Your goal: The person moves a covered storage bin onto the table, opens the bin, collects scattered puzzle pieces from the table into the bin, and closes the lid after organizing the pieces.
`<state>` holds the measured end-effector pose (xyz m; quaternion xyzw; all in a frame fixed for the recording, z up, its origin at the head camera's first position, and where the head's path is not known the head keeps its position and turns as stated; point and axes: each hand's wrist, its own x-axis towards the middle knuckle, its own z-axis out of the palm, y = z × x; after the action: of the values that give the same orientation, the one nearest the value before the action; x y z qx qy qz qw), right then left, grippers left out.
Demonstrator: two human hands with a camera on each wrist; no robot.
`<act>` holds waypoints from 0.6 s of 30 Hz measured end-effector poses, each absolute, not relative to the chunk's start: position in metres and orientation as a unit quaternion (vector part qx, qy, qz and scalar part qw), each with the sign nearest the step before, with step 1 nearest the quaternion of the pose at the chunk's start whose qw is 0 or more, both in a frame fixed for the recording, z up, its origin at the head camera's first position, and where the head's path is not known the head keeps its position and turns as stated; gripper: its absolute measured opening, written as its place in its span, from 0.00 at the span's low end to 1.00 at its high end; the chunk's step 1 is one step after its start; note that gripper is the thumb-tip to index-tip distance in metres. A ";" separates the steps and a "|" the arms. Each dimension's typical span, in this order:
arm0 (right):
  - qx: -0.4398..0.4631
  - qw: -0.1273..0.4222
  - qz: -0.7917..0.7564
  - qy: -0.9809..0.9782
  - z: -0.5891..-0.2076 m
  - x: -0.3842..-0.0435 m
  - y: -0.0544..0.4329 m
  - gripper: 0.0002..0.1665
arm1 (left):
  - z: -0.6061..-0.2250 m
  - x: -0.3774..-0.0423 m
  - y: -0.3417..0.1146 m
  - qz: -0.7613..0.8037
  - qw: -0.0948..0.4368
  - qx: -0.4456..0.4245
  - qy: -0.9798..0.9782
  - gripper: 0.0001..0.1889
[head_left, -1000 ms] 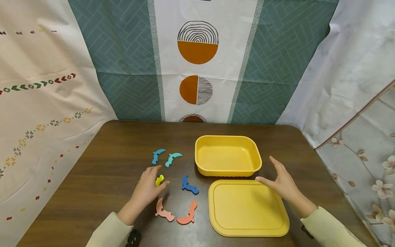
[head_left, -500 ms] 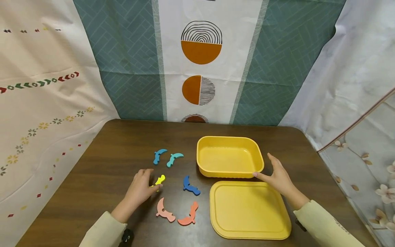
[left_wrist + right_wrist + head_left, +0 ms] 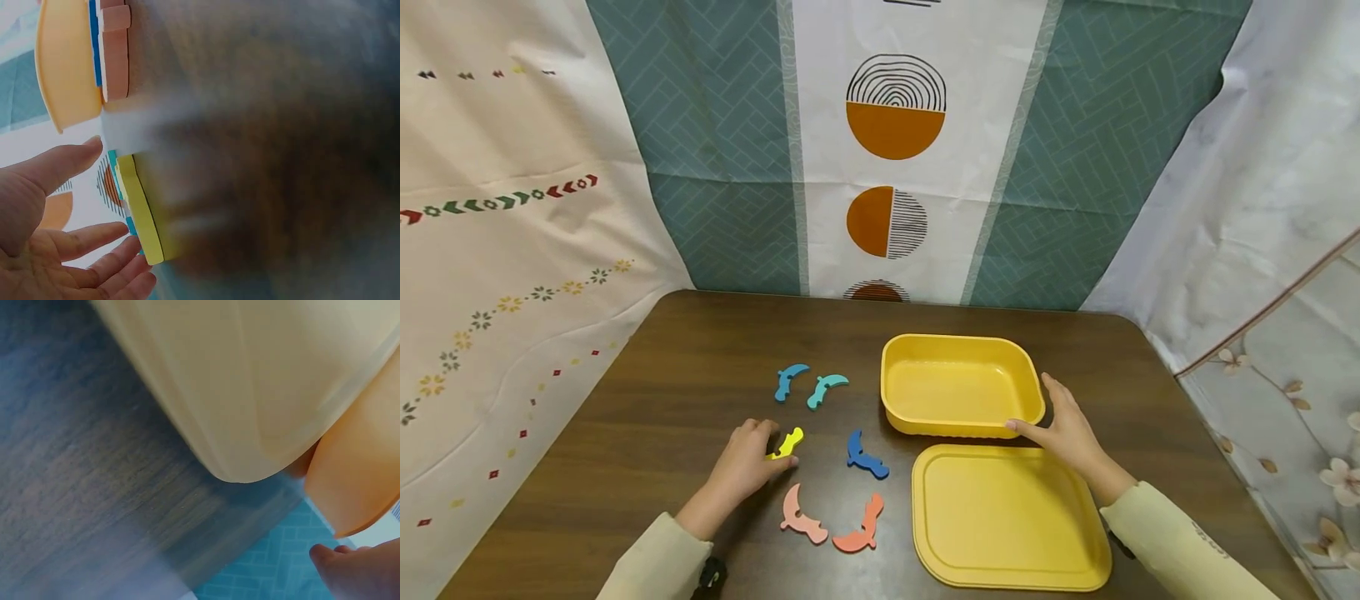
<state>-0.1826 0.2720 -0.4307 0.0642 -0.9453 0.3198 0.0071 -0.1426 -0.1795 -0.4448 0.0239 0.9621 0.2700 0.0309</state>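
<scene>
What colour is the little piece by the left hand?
The little piece by the left hand is bright yellow; the head view shows it best.

Six pieces (image 3: 868, 467) left of a tub (image 3: 962, 428) and lid (image 3: 1011, 517) on a table (image 3: 700, 367)
The lid lies before the tub, the right hand (image 3: 1067, 429) beside the tub's right end. Of the pieces, two lie at the back, two at the front; between, one by the left hand (image 3: 737, 464), another to its right.
</scene>
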 end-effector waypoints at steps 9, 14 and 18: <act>0.067 -0.007 0.318 -0.946 -0.434 -0.188 0.273 0.64 | -0.443 -0.143 -0.176 0.243 0.030 0.032 0.969 0.25; 0.065 -0.021 0.334 -0.940 -0.435 -0.186 0.273 0.61 | -0.443 -0.145 -0.173 0.229 0.032 0.040 0.972 0.22; 0.067 -0.033 0.350 -0.934 -0.434 -0.185 0.271 0.60 | -0.445 -0.145 -0.173 0.225 0.036 0.037 0.973 0.19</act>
<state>-0.1852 0.2712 -0.4341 0.0666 -0.9337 0.3502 -0.0333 -0.1448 -0.1728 -0.4451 0.0369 0.9731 0.2247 0.0359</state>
